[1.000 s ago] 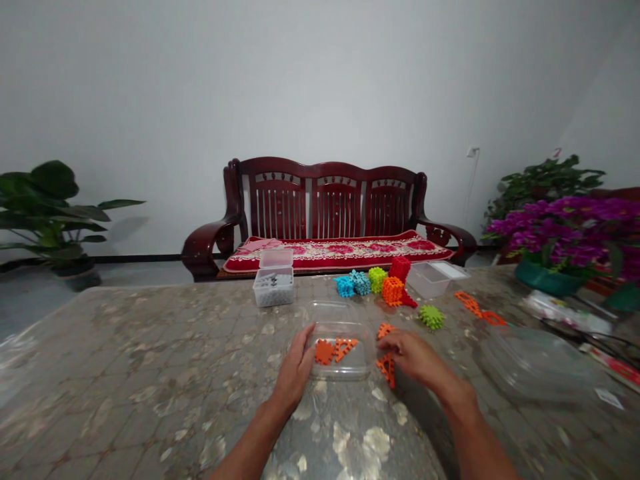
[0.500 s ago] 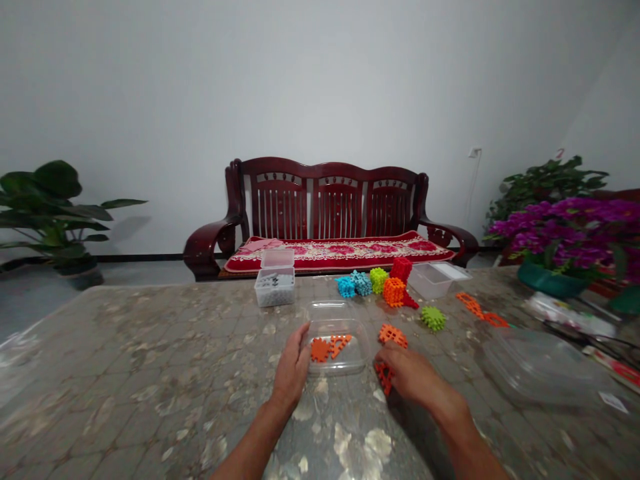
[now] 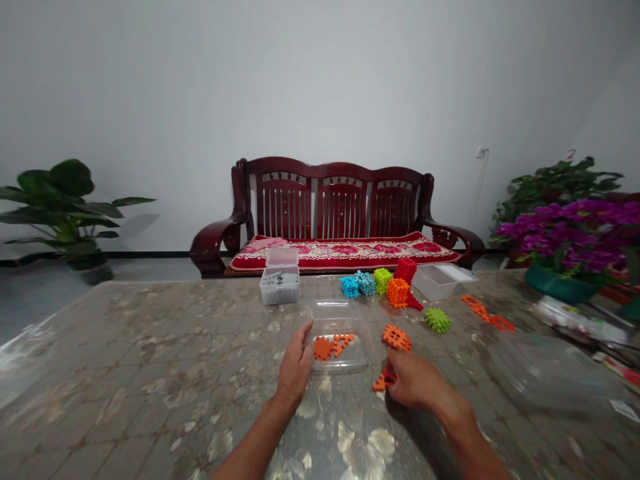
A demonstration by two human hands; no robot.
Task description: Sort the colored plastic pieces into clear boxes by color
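A clear plastic box stands in front of me with two flat orange interlocking pieces in it, one a toothed disc and the other a triangle. At its left wall, my left hand is closed on the rim. My right hand, just right of the box, grips an orange triangular piece low over the table; its fingers partly cover it. Another orange toothed piece lies just beyond this hand.
Farther back are several assembled cubes in blue, green, orange and red, a lidded box of grey pieces and a clear box. To the right lie a green piece, orange linked pieces, a clear lid and a flower pot.
My right hand has turned and the orange triangular piece in it has tilted, with less of it showing. My left hand stays at the box. The whole view has shifted slightly.
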